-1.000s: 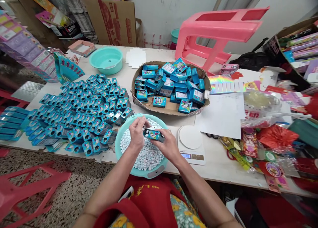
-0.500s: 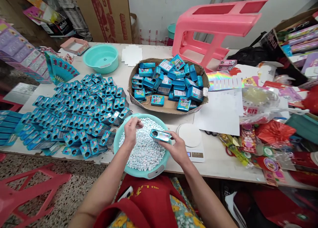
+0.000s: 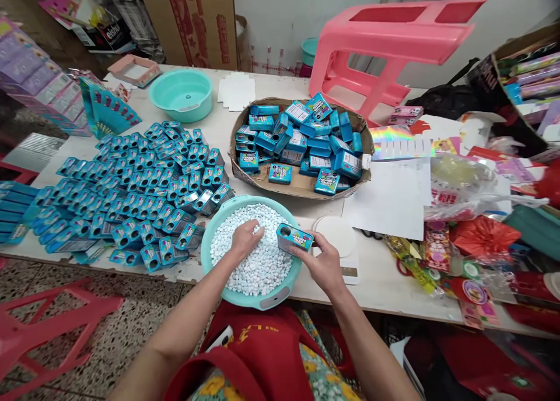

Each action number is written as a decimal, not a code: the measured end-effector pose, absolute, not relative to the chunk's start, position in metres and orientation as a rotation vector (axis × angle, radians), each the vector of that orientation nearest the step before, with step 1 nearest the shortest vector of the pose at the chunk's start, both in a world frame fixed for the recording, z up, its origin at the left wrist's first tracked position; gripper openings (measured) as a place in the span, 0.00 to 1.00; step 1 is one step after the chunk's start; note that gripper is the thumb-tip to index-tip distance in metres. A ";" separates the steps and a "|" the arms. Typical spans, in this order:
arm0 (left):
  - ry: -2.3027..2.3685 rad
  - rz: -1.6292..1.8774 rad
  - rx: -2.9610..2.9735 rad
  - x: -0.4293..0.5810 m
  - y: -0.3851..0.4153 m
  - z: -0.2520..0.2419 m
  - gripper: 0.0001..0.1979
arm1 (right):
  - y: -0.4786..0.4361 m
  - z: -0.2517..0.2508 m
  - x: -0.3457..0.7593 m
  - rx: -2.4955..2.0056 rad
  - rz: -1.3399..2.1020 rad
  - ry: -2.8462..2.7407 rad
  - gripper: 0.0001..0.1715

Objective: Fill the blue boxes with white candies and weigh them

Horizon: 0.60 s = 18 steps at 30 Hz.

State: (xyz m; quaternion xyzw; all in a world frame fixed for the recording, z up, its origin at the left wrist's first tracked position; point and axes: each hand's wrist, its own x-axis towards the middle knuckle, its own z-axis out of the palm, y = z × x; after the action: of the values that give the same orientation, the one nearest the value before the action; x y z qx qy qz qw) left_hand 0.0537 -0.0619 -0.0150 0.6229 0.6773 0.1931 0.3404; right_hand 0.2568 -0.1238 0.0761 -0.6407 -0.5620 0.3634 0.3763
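A small blue candy box (image 3: pixel 295 238) with a round hole in its end is gripped in my right hand (image 3: pixel 324 264), tilted over the right side of a turquoise basin (image 3: pixel 209 275). Small white and pale blue candies (image 3: pixel 258 275) fill the basin. My left hand (image 3: pixel 246 239) is down on these candies, fingers bent and drawn together. Its fingertips point toward the box but stay apart from it; what they hold is hidden. Left of the basin, many similar blue boxes (image 3: pixel 135 203) stand packed with their holes facing up.
Behind the basin, a cut-down cardboard tray (image 3: pixel 271 190) holds a heap of blue boxes. A white scale (image 3: pixel 339 238) sits right of the basin. A second turquoise basin (image 3: pixel 181 98), a pink stool (image 3: pixel 389 34) and assorted packaging (image 3: pixel 437 249) surround the work area.
My left hand has moved right and lower into the candies. My right hand has shifted slightly right with the box, whose printed front now faces me more. The view has shifted a little.
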 end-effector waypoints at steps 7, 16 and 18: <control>1.178 1.105 0.549 0.052 -0.066 0.053 0.14 | -0.124 0.078 0.243 -1.610 0.816 -1.646 0.19; 1.031 1.483 0.469 0.068 -0.070 0.102 0.12 | -0.120 0.089 0.209 -1.480 0.781 -1.898 0.19; 1.040 1.507 0.483 0.067 -0.069 0.101 0.13 | -0.119 0.090 0.208 -1.479 0.768 -1.878 0.19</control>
State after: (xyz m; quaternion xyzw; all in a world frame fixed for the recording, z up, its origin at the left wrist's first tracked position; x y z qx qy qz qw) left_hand 0.0673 -0.0695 0.1010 0.2071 0.4456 0.6458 0.5844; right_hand 0.2081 -0.1189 0.0899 -0.5601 -0.7109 0.2909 0.3102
